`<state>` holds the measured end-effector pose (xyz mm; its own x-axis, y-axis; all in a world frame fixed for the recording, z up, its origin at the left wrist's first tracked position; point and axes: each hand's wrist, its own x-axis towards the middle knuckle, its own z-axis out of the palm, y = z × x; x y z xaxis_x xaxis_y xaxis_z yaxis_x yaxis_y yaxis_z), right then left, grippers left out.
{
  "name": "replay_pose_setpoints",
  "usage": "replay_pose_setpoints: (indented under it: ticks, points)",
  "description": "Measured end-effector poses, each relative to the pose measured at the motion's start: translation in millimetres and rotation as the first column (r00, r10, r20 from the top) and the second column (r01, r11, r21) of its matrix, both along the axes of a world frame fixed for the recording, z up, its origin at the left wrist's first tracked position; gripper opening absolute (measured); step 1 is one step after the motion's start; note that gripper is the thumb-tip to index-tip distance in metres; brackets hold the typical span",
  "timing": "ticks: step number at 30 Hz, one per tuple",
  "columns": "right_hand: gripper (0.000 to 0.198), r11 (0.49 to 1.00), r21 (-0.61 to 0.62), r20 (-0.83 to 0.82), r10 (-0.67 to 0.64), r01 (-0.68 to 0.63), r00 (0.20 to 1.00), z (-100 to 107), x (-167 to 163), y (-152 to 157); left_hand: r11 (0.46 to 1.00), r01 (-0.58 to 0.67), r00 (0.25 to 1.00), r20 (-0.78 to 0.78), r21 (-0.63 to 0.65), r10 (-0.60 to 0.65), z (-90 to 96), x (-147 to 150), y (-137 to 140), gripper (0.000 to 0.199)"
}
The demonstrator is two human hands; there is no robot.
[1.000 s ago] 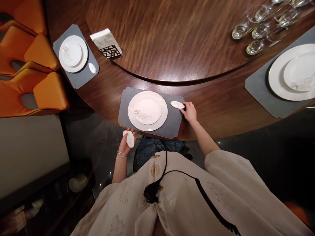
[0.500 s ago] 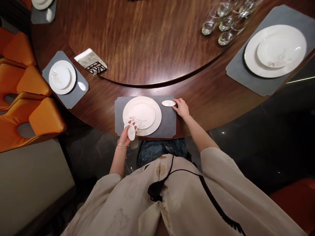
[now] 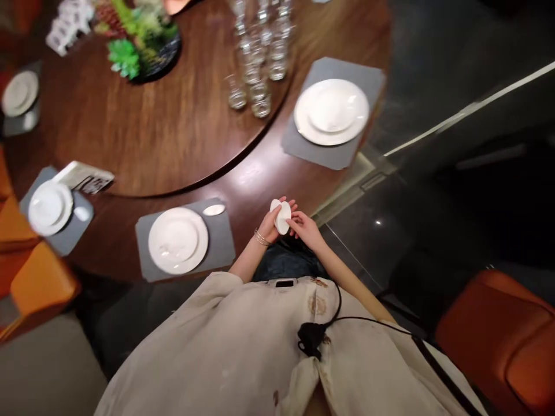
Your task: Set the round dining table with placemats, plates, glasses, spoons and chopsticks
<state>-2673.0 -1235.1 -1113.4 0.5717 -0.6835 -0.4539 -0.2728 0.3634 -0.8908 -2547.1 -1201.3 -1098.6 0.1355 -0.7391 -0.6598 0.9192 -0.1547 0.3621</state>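
Small white oval dishes (image 3: pixel 283 219), at least two overlapping, lie in my left hand (image 3: pixel 269 227), its fingers curled round them and bracelets at the wrist. From the right, my right hand (image 3: pixel 306 230) pinches the edge of the front dish. Both hands are close together in front of my body, by the table's near edge. To their left, a grey placemat (image 3: pixel 221 237) bears a large white plate (image 3: pixel 200 254) with a smaller plate (image 3: pixel 177 237) on it. Another small oval dish (image 3: pixel 214 210) rests at that placemat's upper right corner.
Farther right along the round table is another grey placemat (image 3: pixel 299 151) with stacked plates (image 3: pixel 332 112). Several glasses (image 3: pixel 260 101) stand on the raised turntable (image 3: pixel 186 127), near a green plant arrangement (image 3: pixel 125 58). Orange chairs (image 3: pixel 498 335) stand at right and left.
My body and view have shifted right along the table. My right hand has let go of the dish on the placemat and come to the dishes in my left hand.
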Motion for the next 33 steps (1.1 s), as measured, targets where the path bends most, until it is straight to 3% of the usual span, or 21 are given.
replay_pose_setpoints:
  ticks: [3, 6, 9, 12, 15, 18, 23, 26, 28, 31, 33]
  points:
    - [0.034, 0.984, 0.009, -0.019, -0.18, 0.18, 0.983, 7.6, -58.2, -53.7, 0.984, 0.165, 0.986, -0.024, -0.06, -0.166, -3.4, -60.8, -64.3, 0.032]
    - [0.032, 0.967, 0.055, -0.046, -0.245, 0.247, 0.969, 9.5, -107.1, -103.6, 0.97, 0.242, 0.969, -0.039, -0.014, -0.243, -15.4, -94.2, -116.9, 0.023]
    - [0.032, 0.96, 0.055, -0.096, -0.268, 0.274, 0.959, 6.6, -142.0, -155.7, 0.968, 0.244, 0.967, -0.089, 0.065, -0.238, -35.0, -102.0, -161.3, 0.016]
    - [0.031, 0.956, 0.061, -0.128, -0.279, 0.288, 0.952, -0.4, -160.6, -224.5, 0.983, 0.155, 0.98, -0.138, 0.098, -0.14, -55.0, -92.2, -203.9, 0.014]
    - [0.032, 0.954, 0.085, -0.154, -0.272, 0.287, 0.95, -8.8, -161.4, -308.3, 0.991, -0.012, 0.988, -0.15, 0.135, 0.032, -67.6, -76.6, -246.4, 0.014]
    - [0.036, 0.964, 0.118, -0.182, -0.215, 0.239, 0.959, -14.8, -142.8, -393.0, 0.966, -0.187, 0.968, -0.135, 0.178, 0.212, -66.8, -64.5, -279.0, 0.017]
    - [0.03, 0.967, 0.206, -0.212, -0.105, 0.15, 0.971, -27.5, -52.7, -509.8, 0.867, -0.416, 0.888, -0.084, 0.273, 0.453, -45.3, -53.7, -286.1, 0.02]
    - [0.023, 0.966, 0.249, -0.255, -0.005, 0.07, 0.967, -39.4, 23.1, -560.7, 0.745, -0.585, 0.788, 0.007, 0.322, 0.616, -36.9, -50.9, -266.6, 0.02]
    - [0.024, 0.966, 0.259, -0.272, 0.093, -0.02, 0.958, -48.5, 68.4, -586.2, 0.608, -0.719, 0.669, 0.098, 0.337, 0.737, -35.4, -54.9, -250.9, 0.022]
    - [0.025, 0.946, 0.278, -0.295, 0.251, -0.169, 0.922, -63.2, 115.0, -611.9, 0.302, -0.894, 0.389, 0.236, 0.331, 0.891, -33.4, -80.6, -235.9, 0.031]
    - [0.025, 0.913, 0.303, -0.317, 0.366, -0.273, 0.875, -72.2, 131.0, -623.0, 0.093, -0.943, 0.197, 0.312, 0.318, 0.93, -31.0, -110.8, -238.8, 0.035]
